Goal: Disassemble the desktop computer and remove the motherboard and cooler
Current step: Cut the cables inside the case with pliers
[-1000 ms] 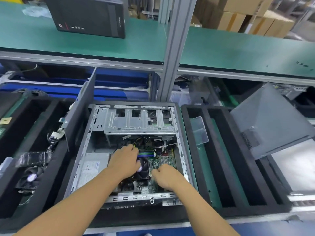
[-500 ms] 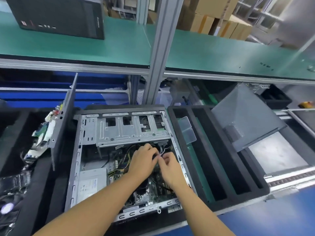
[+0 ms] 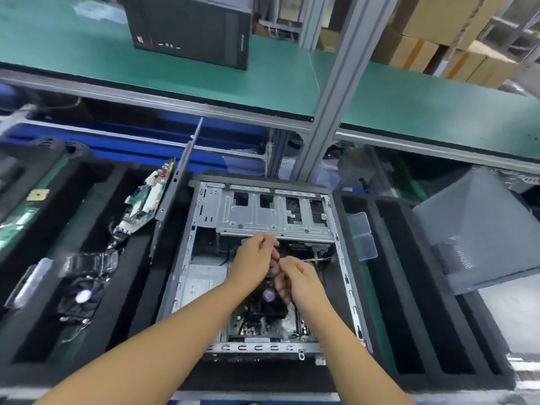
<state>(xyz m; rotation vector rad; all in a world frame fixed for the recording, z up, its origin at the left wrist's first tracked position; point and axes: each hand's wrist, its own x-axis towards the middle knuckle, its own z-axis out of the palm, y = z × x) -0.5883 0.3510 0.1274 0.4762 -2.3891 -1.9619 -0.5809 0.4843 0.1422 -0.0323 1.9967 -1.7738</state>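
Observation:
The open desktop case [image 3: 201, 217] lies flat in front of me with its metal drive cage [image 3: 263, 214] at the far end. Inside, the motherboard [image 3: 248, 325] carries a black cooler fan [image 3: 270, 302]. My left hand [image 3: 254, 261] and my right hand [image 3: 298, 279] meet above the board just below the drive cage. Both have curled fingers pinching a thin cable [image 3: 317, 259] that runs to the right. The frame is blurred, so the exact grip is unclear. A silver power supply [image 3: 201, 285] sits in the case's left part.
Black foam trays flank the case: the left tray [image 3: 58, 287] holds a fan, bagged parts and a circuit board [image 3: 143, 203]; the right tray [image 3: 415, 287] holds a clear plastic box [image 3: 362, 235]. A grey side panel [image 3: 479, 229] leans at right. Another black computer [image 3: 190, 27] stands on the green shelf.
Both hands left the cooler area and moved up the board toward the drive cage, coming together on a cable. The camera view also shifted.

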